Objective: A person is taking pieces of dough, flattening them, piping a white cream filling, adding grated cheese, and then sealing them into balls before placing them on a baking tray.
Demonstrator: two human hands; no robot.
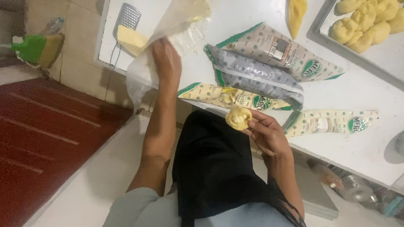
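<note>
My left hand (167, 60) reaches out over the edge of the white table (362, 143) and grips a clear plastic bag (182, 26) with pale yellow filling in its far end. A yellow cheese block (131, 39) lies just left of that hand, against a metal grater (127, 16). My right hand (267, 133) is closer to my body, holding a small coiled piece of dough (238, 118) with pale filling on top. Several dotted green-and-white piping bags (256, 63) lie on the table between my hands.
A metal tray (320, 26) with several shaped dough pieces (367, 25) sits at the table's far right corner. Another yellow-filled bag (296, 14) lies beside it. A green brush (35, 48) and a red surface (46, 134) are at the left. I wear a black apron (214, 168).
</note>
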